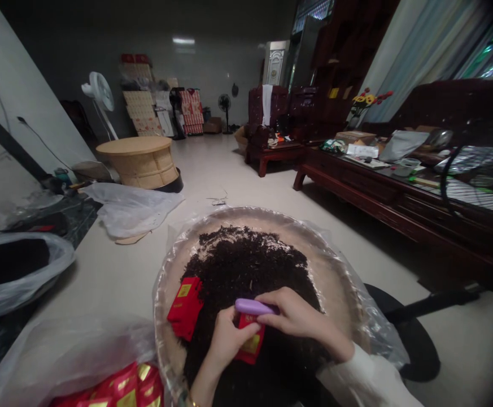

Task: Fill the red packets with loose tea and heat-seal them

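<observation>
Left hand [226,339] pinches a small red-and-gold packet [251,345]; the right hand [292,314] grips a smooth purple, oblong tool [252,307] at the packet's top edge, above dark, crumbly material [250,265] in a round, plastic-lined basket [341,288].

In the round tray [337,277], packets [184,312] lie left of loose leaves [248,263].

Glare [183,41] marks the dim back wall [204,68]; edges blur.

Off-white right sleeve [365,376], thin gold-coloured band [193,403] at left wrist [206,381]
</observation>
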`<state>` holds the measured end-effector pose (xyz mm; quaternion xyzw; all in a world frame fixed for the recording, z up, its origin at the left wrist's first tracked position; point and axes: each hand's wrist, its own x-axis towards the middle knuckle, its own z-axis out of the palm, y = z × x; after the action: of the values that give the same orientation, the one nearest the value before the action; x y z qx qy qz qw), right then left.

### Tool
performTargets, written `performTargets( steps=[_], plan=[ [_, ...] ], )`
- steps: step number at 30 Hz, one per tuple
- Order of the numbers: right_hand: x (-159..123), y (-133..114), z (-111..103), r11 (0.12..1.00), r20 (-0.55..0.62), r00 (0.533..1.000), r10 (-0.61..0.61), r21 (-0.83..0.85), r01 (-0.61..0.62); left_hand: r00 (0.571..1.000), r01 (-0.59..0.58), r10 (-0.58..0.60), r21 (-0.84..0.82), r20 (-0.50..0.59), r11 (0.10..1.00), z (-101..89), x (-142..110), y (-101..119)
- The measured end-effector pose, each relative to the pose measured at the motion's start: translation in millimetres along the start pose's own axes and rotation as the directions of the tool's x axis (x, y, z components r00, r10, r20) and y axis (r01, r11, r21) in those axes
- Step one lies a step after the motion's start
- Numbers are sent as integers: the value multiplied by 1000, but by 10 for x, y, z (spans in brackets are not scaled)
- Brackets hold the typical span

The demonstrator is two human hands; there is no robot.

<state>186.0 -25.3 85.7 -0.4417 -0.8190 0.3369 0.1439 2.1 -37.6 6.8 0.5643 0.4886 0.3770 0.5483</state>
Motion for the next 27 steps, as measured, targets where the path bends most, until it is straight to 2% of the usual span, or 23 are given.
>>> performTargets(
  steps=[4, 6, 9, 14, 16, 18, 21, 23, 27],
  plan=[
    [7, 11, 20, 999, -13, 999, 37, 21, -37, 999, -41, 36, -207, -27, 977, -13, 18, 16],
    [19, 26, 46, 998, 2, 999, 39, 46, -39, 1000, -23, 21, -281, -9, 960, -32, 28, 47],
    [39, 54, 96, 997, 10, 999, 51, 61, -51, 1000, 8, -14, -269, -21, 963, -54, 40, 92],
    [74, 76, 182, 997, -68, 995, 69, 37, -66, 996, 43, -61, -259, -60, 965, -52, 67, 90],
    [85, 78, 205, 997, -94, 993, 69, 26, -67, 996, 67, -80, -293, -34, 954, -47, 75, 52],
    [95, 92, 214, 997, -116, 990, 83, 19, -81, 995, 101, -91, -320, 45, 942, -37, 71, -5],
    [109, 165, 202, 991, -137, 983, 119, 69, -110, 964, 242, -191, -311, 184, 919, -8, 45, -98],
    [114, 244, 185, 975, -121, 978, 169, 163, -149, 943, 319, -267, -315, 198, 894, 11, 29, -134],
    [116, 368, 174, 906, -34, 958, 284, 337, -256, 948, 312, -264, -364, 176, 878, 20, 24, -100]
  ],
)
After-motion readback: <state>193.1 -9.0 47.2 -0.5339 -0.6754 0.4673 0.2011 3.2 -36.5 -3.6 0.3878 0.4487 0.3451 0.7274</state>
